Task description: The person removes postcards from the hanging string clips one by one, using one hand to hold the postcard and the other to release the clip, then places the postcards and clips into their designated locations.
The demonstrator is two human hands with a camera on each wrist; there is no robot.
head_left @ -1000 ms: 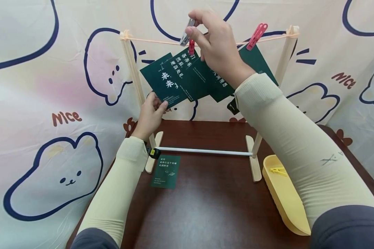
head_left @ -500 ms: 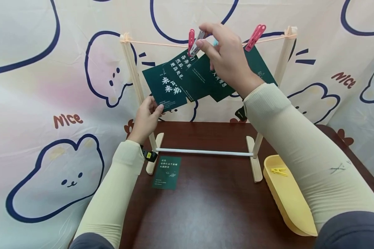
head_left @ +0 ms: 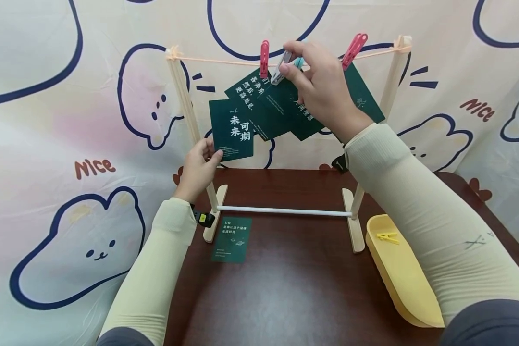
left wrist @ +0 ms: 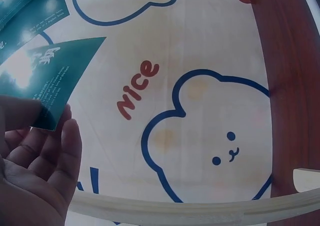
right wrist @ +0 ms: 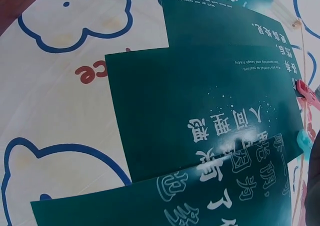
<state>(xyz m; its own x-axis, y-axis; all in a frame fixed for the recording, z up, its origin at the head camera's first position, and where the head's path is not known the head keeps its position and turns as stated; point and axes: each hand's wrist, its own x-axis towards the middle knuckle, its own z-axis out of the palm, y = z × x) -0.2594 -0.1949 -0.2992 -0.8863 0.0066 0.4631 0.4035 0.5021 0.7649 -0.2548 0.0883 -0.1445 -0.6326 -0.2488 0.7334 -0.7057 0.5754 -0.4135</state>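
My left hand (head_left: 199, 168) pinches a dark green printed card (head_left: 232, 137) by its lower left corner, in front of the left post and just below the hanging cards. The left wrist view shows thumb and fingers on that card's (left wrist: 65, 75) corner. Between thumb and fingers, my right hand (head_left: 324, 81) holds a grey clothespin (head_left: 281, 69) that overlaps the hanging cards (head_left: 268, 108). A pink clothespin (head_left: 264, 58) and another pink clothespin (head_left: 354, 50) grip cards on the string (head_left: 220, 61). My right hand partly hides a blue clothespin (head_left: 300, 62).
A wooden stand with a left post (head_left: 183, 96), a right post (head_left: 393, 86) and a white crossbar (head_left: 285, 210) carries the string. One green card (head_left: 231, 240) lies on the brown table (head_left: 294, 283). A yellow tray (head_left: 402, 283) at right holds a yellow clothespin (head_left: 388, 238).
My right hand has moved right and down with the grey clothespin, past the left pink clothespin. My left hand has drawn its card lower, and the card has turned more upright.
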